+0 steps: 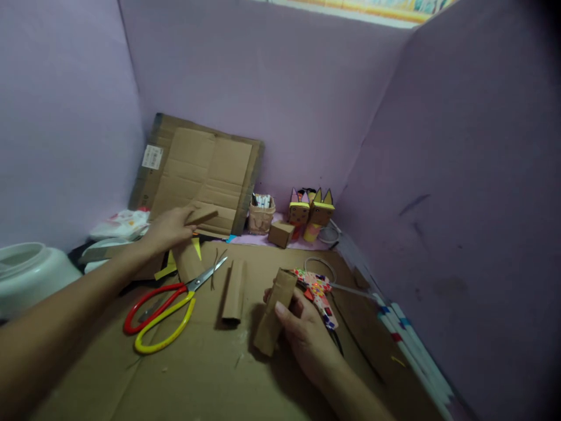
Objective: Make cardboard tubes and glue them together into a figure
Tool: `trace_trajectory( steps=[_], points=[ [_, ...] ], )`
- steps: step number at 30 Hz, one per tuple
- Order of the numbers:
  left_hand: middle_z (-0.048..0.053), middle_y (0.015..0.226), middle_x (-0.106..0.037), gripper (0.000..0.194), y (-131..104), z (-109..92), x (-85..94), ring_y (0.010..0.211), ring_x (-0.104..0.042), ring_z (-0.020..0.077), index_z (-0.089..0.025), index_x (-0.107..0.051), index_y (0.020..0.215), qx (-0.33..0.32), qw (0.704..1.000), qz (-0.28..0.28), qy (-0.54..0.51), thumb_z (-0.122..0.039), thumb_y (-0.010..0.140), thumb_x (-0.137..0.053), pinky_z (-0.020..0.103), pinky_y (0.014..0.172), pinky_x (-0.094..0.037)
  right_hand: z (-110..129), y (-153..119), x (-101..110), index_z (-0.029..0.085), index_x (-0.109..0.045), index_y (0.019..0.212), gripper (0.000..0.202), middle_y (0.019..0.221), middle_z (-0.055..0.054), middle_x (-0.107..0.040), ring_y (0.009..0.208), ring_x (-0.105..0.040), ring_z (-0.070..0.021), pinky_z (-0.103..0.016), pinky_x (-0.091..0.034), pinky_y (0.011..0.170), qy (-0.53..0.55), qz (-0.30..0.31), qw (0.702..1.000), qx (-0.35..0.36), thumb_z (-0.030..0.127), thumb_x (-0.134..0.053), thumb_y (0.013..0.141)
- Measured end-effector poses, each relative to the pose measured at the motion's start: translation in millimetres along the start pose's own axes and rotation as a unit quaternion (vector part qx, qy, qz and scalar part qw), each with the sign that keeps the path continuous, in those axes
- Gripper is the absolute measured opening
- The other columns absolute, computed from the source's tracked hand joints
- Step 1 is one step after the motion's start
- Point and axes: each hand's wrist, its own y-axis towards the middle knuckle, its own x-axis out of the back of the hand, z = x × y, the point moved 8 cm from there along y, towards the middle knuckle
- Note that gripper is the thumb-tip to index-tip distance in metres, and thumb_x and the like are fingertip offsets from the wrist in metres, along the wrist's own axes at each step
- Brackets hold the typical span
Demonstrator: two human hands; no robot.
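My right hand (pixel 309 336) grips a folded piece of brown cardboard (pixel 276 313), thumb on its face, above the cardboard-covered work surface (pixel 188 383). Reaching out to the far left, my left hand (pixel 169 229) has its fingers closed on a small cardboard strip (pixel 202 217) in front of the leaning cardboard sheet. A cardboard tube (pixel 235 292) lies between my hands. Left of it rest scissors (pixel 188 286) with one red and one yellow handle, blades apart. Just beyond my right hand lies a flower-patterned glue gun (pixel 319 291), partly hidden by the fingers.
A large cardboard sheet (pixel 210 169) leans on the back wall. Near it stand a marker holder (pixel 262 216), a small cardboard box (pixel 281 234) and two eared cardboard figures (pixel 322 213). A white jar (pixel 33 275) is at left; white markers (pixel 414 345) line the right edge.
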Motion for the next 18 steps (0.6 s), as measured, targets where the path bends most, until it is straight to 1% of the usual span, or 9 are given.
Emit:
trace_trajectory(
  steps=[1, 2, 4, 6, 8, 9, 11, 14, 18],
  points=[
    [-0.004, 0.088, -0.064, 0.027, -17, -5, -10.4, 0.083, -0.063, 0.0155, -0.013, -0.062, 0.101, 0.001, 1.000, 0.010, -0.020, -0.029, 0.080, -0.065, 0.022, 0.071, -0.049, 2, 1, 3, 0.020, -0.064, 0.098, 0.037, 0.092, -0.003, -0.067, 0.085, -0.060, -0.0197, -0.028, -0.045, 0.075, -0.010, -0.012, 1.000, 0.010, 0.033, -0.077, 0.065],
    [-0.004, 0.081, -0.066, 0.031, -37, -8, -25.1, 0.077, -0.065, 0.0157, -0.012, -0.062, 0.100, 0.011, 0.999, 0.031, -0.041, -0.030, 0.075, -0.069, 0.020, 0.067, -0.049, 5, 1, 5, 0.020, -0.064, 0.097, 0.039, 0.092, -0.003, -0.067, 0.085, -0.059, -0.0198, -0.028, -0.045, 0.076, -0.022, -0.023, 0.999, 0.022, 0.033, -0.078, 0.063],
    [0.000, 0.084, -0.070, 0.040, -81, -10, -62.4, 0.074, -0.067, 0.0185, -0.014, -0.061, 0.106, 0.032, 0.990, 0.083, -0.111, -0.037, 0.074, -0.068, 0.026, 0.067, -0.052, 13, 1, 6, 0.021, -0.064, 0.096, 0.040, 0.092, -0.003, -0.067, 0.086, -0.059, -0.0205, -0.029, -0.045, 0.077, -0.051, -0.031, 0.997, 0.043, 0.031, -0.079, 0.061],
    [0.008, 0.099, -0.071, 0.050, -122, -5, -104.9, 0.085, -0.068, 0.0241, -0.015, -0.058, 0.111, 0.095, 0.941, 0.148, -0.290, -0.030, 0.067, -0.074, 0.033, 0.076, -0.053, 22, -1, 5, 0.021, -0.063, 0.097, 0.038, 0.093, -0.003, -0.067, 0.088, -0.059, -0.0209, -0.030, -0.045, 0.078, -0.077, -0.029, 0.995, 0.059, 0.028, -0.077, 0.062],
    [0.010, 0.105, -0.069, 0.054, -145, -2, -129.1, 0.094, -0.065, 0.0271, -0.015, -0.057, 0.112, 0.096, 0.916, 0.153, -0.358, -0.025, 0.063, -0.076, 0.037, 0.084, -0.051, 31, -3, 5, 0.022, -0.063, 0.096, 0.034, 0.094, -0.002, -0.066, 0.089, -0.059, -0.0201, -0.030, -0.045, 0.078, -0.095, -0.030, 0.992, 0.076, 0.023, -0.074, 0.064],
    [0.010, 0.107, -0.069, 0.052, -150, 1, -135.6, 0.098, -0.064, 0.0279, -0.015, -0.056, 0.112, 0.087, 0.917, 0.148, -0.359, -0.025, 0.064, -0.075, 0.039, 0.088, -0.049, 34, -4, 5, 0.022, -0.062, 0.096, 0.033, 0.093, -0.001, -0.066, 0.089, -0.058, -0.0194, -0.029, -0.045, 0.078, -0.105, -0.032, 0.990, 0.083, 0.021, -0.073, 0.065],
    [0.011, 0.110, -0.067, 0.049, -151, 9, -142.1, 0.104, -0.061, 0.0293, -0.014, -0.056, 0.111, 0.071, 0.936, 0.145, -0.313, -0.026, 0.066, -0.072, 0.042, 0.095, -0.044, 35, -5, 3, 0.022, -0.062, 0.096, 0.034, 0.090, 0.001, -0.066, 0.087, -0.058, -0.0179, -0.028, -0.044, 0.079, -0.128, -0.020, 0.988, 0.085, 0.015, -0.071, 0.064],
    [0.013, 0.117, -0.063, 0.049, -143, 22, -142.0, 0.111, -0.055, 0.0313, -0.012, -0.054, 0.112, 0.051, 0.968, 0.144, -0.200, -0.024, 0.066, -0.066, 0.045, 0.099, -0.039, 28, -5, -3, 0.022, -0.060, 0.099, 0.040, 0.090, 0.002, -0.065, 0.090, -0.057, -0.0183, -0.028, -0.043, 0.082, -0.137, 0.022, 0.988, 0.066, 0.010, -0.068, 0.062],
    [0.013, 0.120, -0.061, 0.049, -140, 31, -142.8, 0.113, -0.054, 0.0310, -0.013, -0.052, 0.114, 0.021, 0.981, 0.157, -0.108, -0.023, 0.068, -0.062, 0.045, 0.098, -0.039, 14, -3, -3, 0.022, -0.057, 0.099, 0.042, 0.098, 0.001, -0.064, 0.099, -0.055, -0.0216, -0.033, -0.040, 0.090, -0.135, 0.023, 0.990, 0.037, 0.011, -0.065, 0.060]
  ],
)
